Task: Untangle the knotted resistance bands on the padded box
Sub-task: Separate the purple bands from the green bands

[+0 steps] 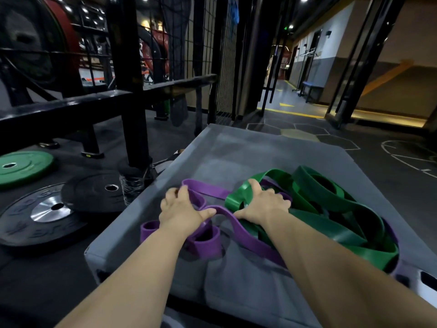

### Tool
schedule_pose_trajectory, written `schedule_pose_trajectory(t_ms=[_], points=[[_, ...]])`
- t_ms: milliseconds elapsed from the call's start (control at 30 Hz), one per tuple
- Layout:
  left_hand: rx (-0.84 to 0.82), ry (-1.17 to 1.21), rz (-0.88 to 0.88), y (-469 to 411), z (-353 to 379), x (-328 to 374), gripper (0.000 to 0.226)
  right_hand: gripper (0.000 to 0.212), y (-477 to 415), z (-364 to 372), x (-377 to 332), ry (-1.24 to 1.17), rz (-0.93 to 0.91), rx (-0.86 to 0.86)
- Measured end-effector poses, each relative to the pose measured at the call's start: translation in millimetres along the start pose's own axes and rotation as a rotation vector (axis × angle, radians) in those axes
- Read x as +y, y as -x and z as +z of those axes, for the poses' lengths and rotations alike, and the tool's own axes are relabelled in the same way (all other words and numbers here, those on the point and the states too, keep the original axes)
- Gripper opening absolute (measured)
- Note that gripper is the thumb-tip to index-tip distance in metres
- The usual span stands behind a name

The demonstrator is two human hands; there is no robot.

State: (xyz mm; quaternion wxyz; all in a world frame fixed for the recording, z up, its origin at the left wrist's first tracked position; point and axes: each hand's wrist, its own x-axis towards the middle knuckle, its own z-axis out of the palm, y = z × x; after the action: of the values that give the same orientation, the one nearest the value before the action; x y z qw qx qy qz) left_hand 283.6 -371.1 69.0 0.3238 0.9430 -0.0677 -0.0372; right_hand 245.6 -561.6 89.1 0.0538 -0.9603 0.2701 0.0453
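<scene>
Two bands on the padded box (236, 157), weight plates (49, 209) on the floor (47, 280) to its left.
The left band (208, 192) lies near-left under the left hand (182, 211). The right band (331, 209) is heaped to the right under the right hand (264, 207). They seem interlocked between the hands.

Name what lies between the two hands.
Head view: flat purple rubber band strands run between left hand and right hand, over the grey padded box.

Padded box (236, 150): grey cover, matt, scuffed; prob. vinyl or coated cloth, hard to tell.
Green band (331, 204): smooth glossy rubber.
Purple band (210, 191): rubber, duller sheen.
Black plate (21, 226): matt rubber w/ bright metal hub (45, 212).
Green plate (26, 168): matt rubber.
Rack (132, 91): black painted metal, semi-gloss.
</scene>
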Motion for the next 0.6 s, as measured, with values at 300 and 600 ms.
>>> schedule_pose_trajectory(t_ms=[300, 600], points=[[-0.155, -0.285, 0.252, -13, 15, 7, 0.056, 0.073, -2, -6, 17, -0.156, -0.092, 0.139], [-0.095, -0.165, 0.184, -9, 13, 12, 0.037, 0.055, 2, -24, 47, -0.359, -0.073, 0.308]])
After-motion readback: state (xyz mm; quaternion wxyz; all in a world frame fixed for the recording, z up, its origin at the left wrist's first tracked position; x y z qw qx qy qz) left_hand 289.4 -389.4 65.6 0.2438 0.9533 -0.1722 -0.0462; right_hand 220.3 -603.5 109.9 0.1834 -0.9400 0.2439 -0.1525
